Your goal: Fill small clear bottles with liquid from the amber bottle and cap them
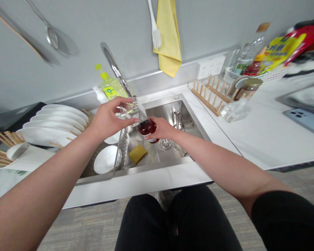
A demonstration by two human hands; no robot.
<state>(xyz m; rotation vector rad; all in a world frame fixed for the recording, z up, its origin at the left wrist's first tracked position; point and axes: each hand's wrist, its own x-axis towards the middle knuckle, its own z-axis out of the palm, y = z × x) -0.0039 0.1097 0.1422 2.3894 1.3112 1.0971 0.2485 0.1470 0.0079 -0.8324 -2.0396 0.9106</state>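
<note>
Over the sink (199, 130), my left hand (108, 116) has its fingers and thumb round a clear glass (140, 112), tilted and just below the end of the faucet (117, 71). My right hand (163, 128) grips a dark red, shiny container (147, 127) with a pale label low on its side. The glass and the container meet or overlap in view; whether they touch I cannot tell. Beneath them, a yellow sponge (137, 154) lies on the sink floor, left of the drain (165, 144).
Left of the sink, a dish rack holds white plates (51, 134) and a white bowl (106, 159). A green soap bottle (110, 87) stands behind. To the right are a wooden rack (209, 99), a lidded jar (249, 89) and a phone (303, 120). A yellow cloth (169, 38) hangs above.
</note>
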